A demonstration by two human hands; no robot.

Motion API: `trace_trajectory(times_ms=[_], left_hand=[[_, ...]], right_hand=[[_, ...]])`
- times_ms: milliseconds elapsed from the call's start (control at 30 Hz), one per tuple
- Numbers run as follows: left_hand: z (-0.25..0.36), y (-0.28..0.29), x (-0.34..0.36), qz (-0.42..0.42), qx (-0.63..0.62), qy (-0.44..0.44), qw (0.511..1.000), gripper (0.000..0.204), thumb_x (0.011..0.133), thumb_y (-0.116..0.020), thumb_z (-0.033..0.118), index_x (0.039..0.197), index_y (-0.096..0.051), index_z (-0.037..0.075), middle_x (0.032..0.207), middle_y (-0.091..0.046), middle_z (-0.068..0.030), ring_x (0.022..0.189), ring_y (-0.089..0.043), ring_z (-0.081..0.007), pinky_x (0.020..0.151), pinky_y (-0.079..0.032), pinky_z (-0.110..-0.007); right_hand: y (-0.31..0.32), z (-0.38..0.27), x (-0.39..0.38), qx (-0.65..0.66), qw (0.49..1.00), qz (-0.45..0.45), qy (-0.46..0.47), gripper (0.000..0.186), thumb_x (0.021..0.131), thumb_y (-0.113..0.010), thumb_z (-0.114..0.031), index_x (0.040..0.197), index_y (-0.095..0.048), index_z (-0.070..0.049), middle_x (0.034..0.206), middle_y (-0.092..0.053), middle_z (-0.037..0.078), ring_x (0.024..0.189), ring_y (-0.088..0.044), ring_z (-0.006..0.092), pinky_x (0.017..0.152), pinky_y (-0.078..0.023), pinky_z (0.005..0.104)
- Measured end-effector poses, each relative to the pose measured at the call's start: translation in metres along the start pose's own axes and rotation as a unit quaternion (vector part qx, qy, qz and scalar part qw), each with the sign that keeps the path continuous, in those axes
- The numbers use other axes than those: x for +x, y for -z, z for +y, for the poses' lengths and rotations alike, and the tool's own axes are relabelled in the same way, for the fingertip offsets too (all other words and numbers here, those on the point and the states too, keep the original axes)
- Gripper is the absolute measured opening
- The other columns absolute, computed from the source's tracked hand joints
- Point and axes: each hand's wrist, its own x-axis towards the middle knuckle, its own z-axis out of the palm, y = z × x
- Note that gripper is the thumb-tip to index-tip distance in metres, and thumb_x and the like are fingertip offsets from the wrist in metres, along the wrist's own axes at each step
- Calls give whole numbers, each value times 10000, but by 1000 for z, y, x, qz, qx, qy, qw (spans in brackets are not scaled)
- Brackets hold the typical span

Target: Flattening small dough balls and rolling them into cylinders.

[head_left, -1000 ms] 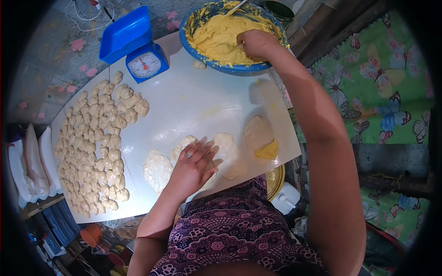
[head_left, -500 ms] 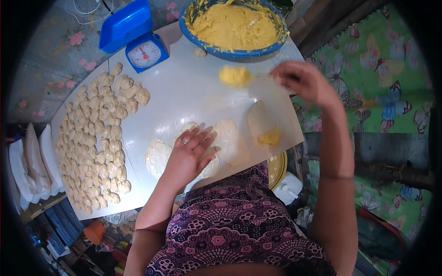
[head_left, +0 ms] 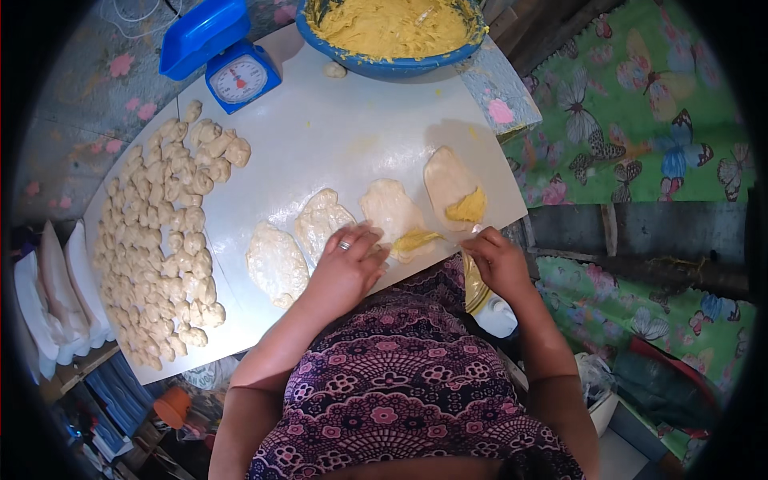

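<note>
Four flattened dough pieces lie along the board's near edge: one at left (head_left: 276, 264), one (head_left: 320, 216), one (head_left: 388, 208), one at right (head_left: 446, 176) with yellow filling (head_left: 466, 206). My left hand (head_left: 348, 264) rests, fingers loosely spread, at the lower edge of the middle pieces. My right hand (head_left: 496, 260) grips a spoon by its handle, its head with yellow paste (head_left: 416, 239) on the third piece. Many small dough balls (head_left: 156, 248) cover the board's left side.
A blue basin (head_left: 392, 60) of yellow paste and a blue scale (head_left: 240, 84) stand at the back of the white board (head_left: 320, 128). Stacked pale pads (head_left: 60, 296) lie at left, an orange container (head_left: 172, 408) below. Butterfly-printed green fabric (head_left: 640, 136) hangs at right.
My right hand has come down from the basin to the board's near edge with a spoonful of paste, now on the third piece. My left hand stays near the middle pieces.
</note>
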Motion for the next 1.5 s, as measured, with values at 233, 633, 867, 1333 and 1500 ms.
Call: trace_trajectory(times_ms=[233, 633, 867, 1333, 1500], left_hand=[[16, -16, -11, -36, 34, -12, 999, 363, 779, -708, 220, 1129, -665, 131, 1195, -560, -77, 1228, -455, -256, 1061, -297, -476], [17, -21, -18, -29, 44, 6, 999, 334, 802, -678, 245, 1099, -642, 97, 1215, -546, -74, 1268, -426, -254, 1059, -248, -551], [23, -25, -15, -65, 42, 23, 997, 424, 834, -653, 272, 1239, -574, 173, 1250, -506, -80, 1282, -405, -247, 1071, -216, -564], [16, -24, -13, -65, 80, 18, 995, 403, 822, -673, 293, 1212, -609, 215, 1244, -499, -60, 1294, -388, -230, 1074, -228, -550], [23, -24, -23, -76, 75, 22, 994, 404, 822, -675, 279, 1215, -614, 211, 1254, -510, -71, 1285, -394, -240, 1074, -232, -543]], right_hand=[[20, -16, 7, 68, 997, -7, -27, 185, 785, -656, -80, 963, -677, -126, 832, -584, 81, 718, -619, 303, 610, -496, 379], [49, 5, 39, -3, 988, -139, -65, 104, 805, -643, -116, 900, -673, -89, 875, -638, 78, 797, -635, 313, 684, -508, 391], [25, 8, 51, -8, 993, -100, 56, 138, 770, -664, -82, 907, -664, -99, 811, -615, 80, 743, -624, 300, 643, -490, 391], [0, 14, 7, -74, 984, 62, 148, 282, 642, -702, -87, 914, -663, -148, 821, -603, -5, 686, -582, 222, 654, -437, 336], [-15, 2, -6, -92, 991, 38, 87, 217, 683, -711, -125, 893, -657, -144, 807, -595, 24, 727, -584, 245, 664, -435, 369]])
